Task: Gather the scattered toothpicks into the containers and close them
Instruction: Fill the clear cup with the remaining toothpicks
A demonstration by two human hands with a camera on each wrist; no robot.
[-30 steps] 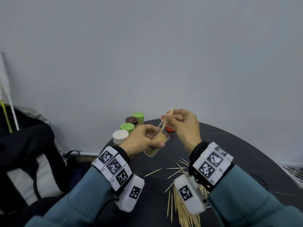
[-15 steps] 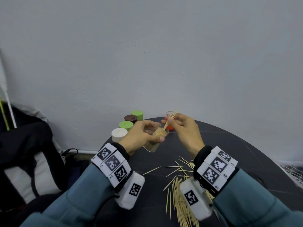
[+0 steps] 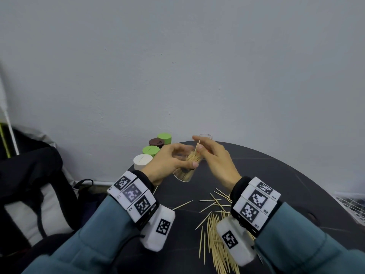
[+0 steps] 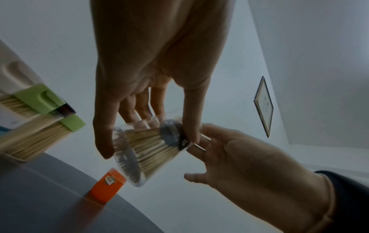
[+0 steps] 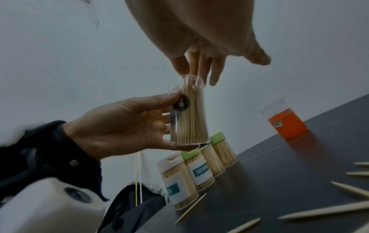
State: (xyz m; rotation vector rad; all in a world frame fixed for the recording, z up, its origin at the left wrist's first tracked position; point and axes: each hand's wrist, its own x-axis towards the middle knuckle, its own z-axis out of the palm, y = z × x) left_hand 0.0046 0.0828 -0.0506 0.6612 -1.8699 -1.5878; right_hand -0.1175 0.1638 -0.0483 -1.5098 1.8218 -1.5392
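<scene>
— So, what were the hands doing?

— Her left hand (image 3: 167,162) gripped a clear container (image 3: 184,171) packed with toothpicks, tilted above the dark table (image 3: 276,175), thumb and fingers wrapped round it.

— And the other?

— The right hand (image 3: 214,157) hovered at the container's open mouth, fingers loosely extended, holding nothing I could make out. Loose toothpicks (image 3: 212,230) lay scattered near the right wrist.

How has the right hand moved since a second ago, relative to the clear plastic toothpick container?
Yes. The right hand has opened, fingers now at the rim of the clear plastic container, which the left hand holds.
</scene>
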